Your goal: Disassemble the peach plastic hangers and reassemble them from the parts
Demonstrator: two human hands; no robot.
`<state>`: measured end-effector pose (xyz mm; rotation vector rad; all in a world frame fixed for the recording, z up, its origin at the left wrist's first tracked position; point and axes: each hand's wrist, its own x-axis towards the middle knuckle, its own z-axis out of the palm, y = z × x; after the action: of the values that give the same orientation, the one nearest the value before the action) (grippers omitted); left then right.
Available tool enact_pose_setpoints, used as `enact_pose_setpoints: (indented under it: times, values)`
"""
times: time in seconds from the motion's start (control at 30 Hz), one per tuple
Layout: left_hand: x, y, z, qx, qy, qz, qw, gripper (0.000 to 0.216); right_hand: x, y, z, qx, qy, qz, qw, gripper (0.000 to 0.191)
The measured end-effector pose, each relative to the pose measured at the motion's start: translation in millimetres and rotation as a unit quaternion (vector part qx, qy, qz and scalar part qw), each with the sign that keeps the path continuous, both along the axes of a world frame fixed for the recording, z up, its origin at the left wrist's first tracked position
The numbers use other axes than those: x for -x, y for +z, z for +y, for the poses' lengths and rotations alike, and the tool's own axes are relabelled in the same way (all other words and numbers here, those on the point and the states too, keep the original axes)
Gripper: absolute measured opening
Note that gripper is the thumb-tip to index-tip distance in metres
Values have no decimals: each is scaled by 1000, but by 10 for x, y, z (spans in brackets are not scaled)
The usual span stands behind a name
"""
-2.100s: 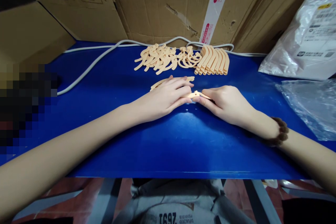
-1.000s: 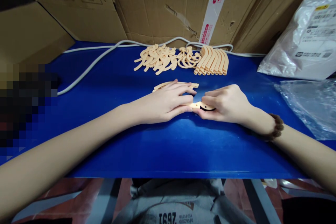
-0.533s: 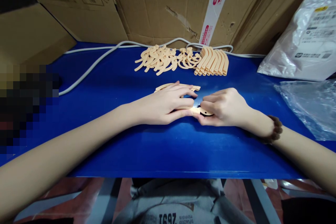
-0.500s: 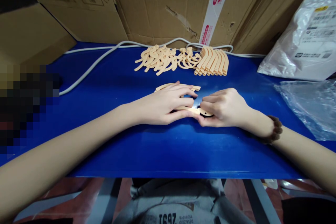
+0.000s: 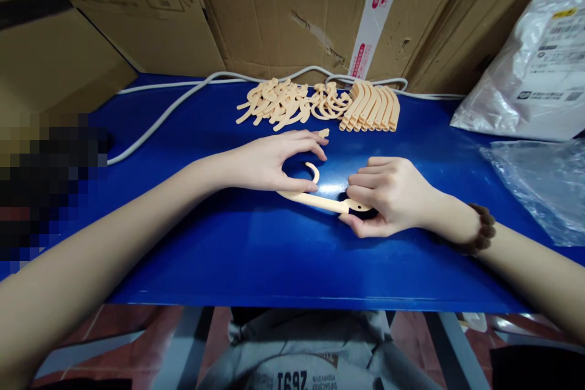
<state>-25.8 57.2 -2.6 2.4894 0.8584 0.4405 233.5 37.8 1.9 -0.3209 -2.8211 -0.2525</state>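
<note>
My right hand (image 5: 388,195) is closed around the right end of a cream plastic hanger arm (image 5: 320,202). The arm slants across the blue table, with a rounded end piece with a small dark hole at my right fingers. My left hand (image 5: 269,159) hovers over the arm's left end, fingers spread and thumb close to the arm. A cream hook (image 5: 313,172) curves up beside the left thumb; where its lower part lies is hidden. Just past my left fingertips pokes the end of another cream piece (image 5: 324,133), mostly covered by the hand.
At the back of the blue table (image 5: 292,268) lie a heap of flat curved parts (image 5: 274,103), a pile of hooks (image 5: 329,102) and a row of hollow arms (image 5: 372,107). A white cable (image 5: 155,125) runs behind. Cardboard boxes (image 5: 274,6) and a plastic parcel (image 5: 534,67) stand around.
My left hand has moved away and to the left from the arm's joint, its fingers spreading. The other cream piece has shifted away with it. The hook now shows. My right hand barely moved.
</note>
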Motion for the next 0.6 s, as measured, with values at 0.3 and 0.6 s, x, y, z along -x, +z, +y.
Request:
enact_pose_setpoints:
  times: [0.3, 0.6]
  values:
    - [-10, -98, 53, -45, 12, -24, 999, 29, 26, 13, 30, -4, -24, -40, 999, 58]
    - [4, -47, 21, -44, 9, -2, 999, 29, 38, -2, 48, 21, -37, -44, 998, 50]
